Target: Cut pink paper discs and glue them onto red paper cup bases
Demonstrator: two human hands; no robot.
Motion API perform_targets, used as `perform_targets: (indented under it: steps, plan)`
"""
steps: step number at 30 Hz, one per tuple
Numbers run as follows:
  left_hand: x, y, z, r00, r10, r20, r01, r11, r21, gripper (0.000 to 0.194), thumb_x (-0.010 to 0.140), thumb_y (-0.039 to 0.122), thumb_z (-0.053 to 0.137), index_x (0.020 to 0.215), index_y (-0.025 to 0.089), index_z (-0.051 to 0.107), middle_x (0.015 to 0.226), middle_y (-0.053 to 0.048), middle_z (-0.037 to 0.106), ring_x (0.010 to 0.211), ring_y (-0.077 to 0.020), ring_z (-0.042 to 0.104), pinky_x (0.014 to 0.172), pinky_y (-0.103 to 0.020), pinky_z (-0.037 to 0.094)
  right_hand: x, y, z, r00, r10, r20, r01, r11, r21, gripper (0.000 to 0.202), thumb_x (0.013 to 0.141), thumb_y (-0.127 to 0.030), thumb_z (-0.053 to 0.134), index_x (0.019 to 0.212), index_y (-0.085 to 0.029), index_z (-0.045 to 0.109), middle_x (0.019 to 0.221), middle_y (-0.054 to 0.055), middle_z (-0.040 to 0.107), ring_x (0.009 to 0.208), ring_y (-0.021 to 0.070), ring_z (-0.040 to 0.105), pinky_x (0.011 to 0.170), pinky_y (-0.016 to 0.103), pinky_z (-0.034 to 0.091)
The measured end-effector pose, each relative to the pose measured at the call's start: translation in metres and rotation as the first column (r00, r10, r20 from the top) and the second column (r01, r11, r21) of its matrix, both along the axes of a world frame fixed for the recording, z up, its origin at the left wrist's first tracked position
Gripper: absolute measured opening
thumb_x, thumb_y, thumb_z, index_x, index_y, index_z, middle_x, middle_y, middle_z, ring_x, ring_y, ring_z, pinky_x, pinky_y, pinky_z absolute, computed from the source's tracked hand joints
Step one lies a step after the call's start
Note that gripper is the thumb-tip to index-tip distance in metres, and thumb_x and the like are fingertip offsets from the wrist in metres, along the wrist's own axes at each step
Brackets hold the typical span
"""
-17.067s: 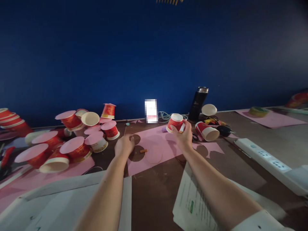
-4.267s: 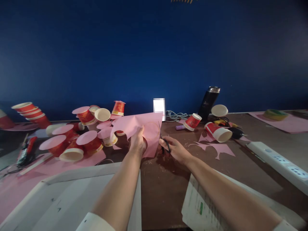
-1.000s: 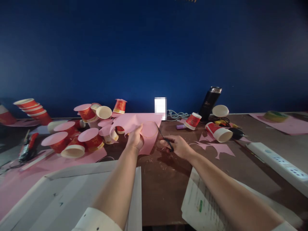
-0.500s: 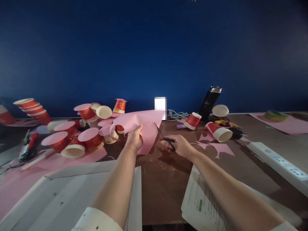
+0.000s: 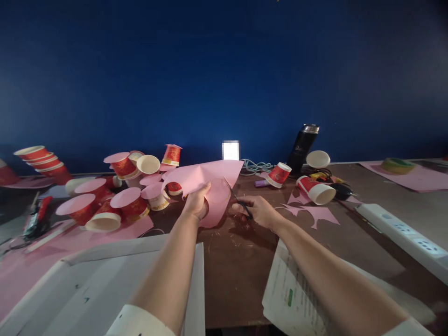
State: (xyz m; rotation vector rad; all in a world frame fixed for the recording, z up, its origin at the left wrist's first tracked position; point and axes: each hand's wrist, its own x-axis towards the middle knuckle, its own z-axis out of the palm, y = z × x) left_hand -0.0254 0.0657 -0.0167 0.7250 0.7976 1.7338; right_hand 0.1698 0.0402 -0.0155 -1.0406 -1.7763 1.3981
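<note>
My left hand [image 5: 196,201] grips a sheet of pink paper [image 5: 219,205] by its left side, thumb on top. A round outline is drawn on the sheet, and its upper part bends back toward the wall. In my right hand [image 5: 257,211] is a pair of scissors [image 5: 243,205] with dark handles, fingers closed around them. The blades point up and left, at the right edge of the paper near the round outline. To the left of my left hand, red paper cups, several topped with pink paper discs [image 5: 128,197], lie and stand in a cluster.
Pink offcuts [image 5: 320,215] lie right of my right hand, near a tipped paper cup [image 5: 317,190]. A black flask [image 5: 301,147] leans at the wall. A power strip [image 5: 402,233] lies far right. A white box [image 5: 115,289] and printed sheets [image 5: 290,298] are in front.
The pink paper has turned slightly, its far right corner now farther right. Both hands keep their grips, with the scissors still at the paper's right edge. The whole view has shifted a little.
</note>
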Motion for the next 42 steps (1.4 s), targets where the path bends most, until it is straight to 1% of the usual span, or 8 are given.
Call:
perform_targets:
  steps: [6,9,13,16,22,27,32,42]
  plan:
    - [0.001,0.0006,-0.0037,1.0,-0.014,0.025,0.014,1.0,-0.009,0.035,0.057,0.02,0.083,0.089,0.013,0.069,0.087,-0.006,0.072,0.104,-0.0246,0.063,0.103,-0.039,0.039,-0.0001,-0.0001,0.0028,1.0,-0.005,-0.018,0.005,1.0,0.023,0.042,0.071,-0.057,0.068,0.079,-0.016,0.066,0.06,-0.003,0.055,0.053,0.0109,0.049,0.049,0.022,0.035]
    - [0.0008,-0.0003,-0.003,0.998,-0.043,0.049,0.044,0.999,-0.026,0.034,0.058,0.019,0.082,0.088,0.012,0.069,0.086,-0.007,0.073,0.104,-0.0252,0.064,0.103,-0.04,0.039,-0.0002,-0.0001,0.0026,1.0,-0.009,-0.019,0.009,1.0,0.026,0.041,0.073,-0.057,0.066,0.079,-0.016,0.066,0.059,-0.003,0.053,0.052,0.0105,0.048,0.048,0.022,0.034]
    - [0.0016,-0.0022,-0.0018,0.991,-0.103,0.08,0.107,0.993,-0.041,0.033,0.061,0.018,0.08,0.091,0.012,0.068,0.09,-0.008,0.073,0.108,-0.0247,0.063,0.104,-0.039,0.04,0.0002,0.0008,0.0007,0.999,-0.029,-0.037,0.031,0.999,0.029,0.042,0.075,-0.056,0.065,0.085,-0.016,0.067,0.064,-0.002,0.055,0.053,0.0098,0.05,0.049,0.021,0.035]
    - [0.0033,-0.0047,0.0002,0.983,-0.137,0.123,0.147,0.986,-0.076,0.034,0.062,0.016,0.079,0.093,0.011,0.067,0.092,-0.01,0.073,0.109,-0.0242,0.063,0.103,-0.038,0.04,0.0002,0.0008,0.0005,0.999,-0.031,-0.04,0.033,0.999,0.032,0.043,0.076,-0.056,0.064,0.088,-0.015,0.067,0.064,-0.002,0.054,0.053,0.0096,0.05,0.049,0.021,0.036]
    - [0.0061,-0.009,0.004,0.971,-0.182,0.157,0.2,0.973,-0.113,0.028,0.064,0.013,0.077,0.09,0.011,0.067,0.091,-0.011,0.073,0.105,-0.0274,0.065,0.101,-0.042,0.043,0.0005,-0.0004,0.0027,0.999,-0.019,-0.028,0.02,0.998,0.055,0.043,0.076,-0.056,0.064,0.09,-0.016,0.068,0.063,-0.002,0.054,0.054,0.0105,0.049,0.05,0.022,0.037]
    - [0.0059,-0.0075,0.0028,0.977,-0.152,0.147,0.165,0.983,-0.081,0.029,0.063,0.008,0.075,0.091,0.012,0.068,0.09,-0.01,0.073,0.106,-0.0272,0.064,0.101,-0.042,0.043,0.0002,-0.0018,0.0055,1.0,-0.027,-0.005,0.028,0.997,0.077,0.046,0.076,-0.058,0.063,0.091,-0.015,0.068,0.06,-0.002,0.052,0.053,0.011,0.048,0.049,0.022,0.035]
    - [0.0052,-0.0073,0.0037,0.984,-0.111,0.136,0.123,0.988,-0.089,0.033,0.062,0.006,0.075,0.093,0.012,0.067,0.092,-0.01,0.073,0.106,-0.0265,0.064,0.101,-0.041,0.043,-0.0003,-0.0021,0.0071,0.999,-0.033,-0.028,0.035,0.996,0.077,0.043,0.073,-0.057,0.066,0.086,-0.016,0.069,0.06,-0.003,0.054,0.053,0.0105,0.047,0.049,0.022,0.034]
    - [0.0039,-0.0085,0.0054,0.981,-0.131,0.143,0.146,0.984,-0.103,0.033,0.062,0.009,0.076,0.093,0.012,0.067,0.09,-0.01,0.073,0.105,-0.0268,0.065,0.1,-0.041,0.044,0.0,-0.0008,0.0063,0.999,-0.034,-0.032,0.036,0.998,0.048,0.04,0.072,-0.057,0.067,0.079,-0.017,0.066,0.061,-0.003,0.052,0.053,0.0105,0.048,0.051,0.023,0.035]
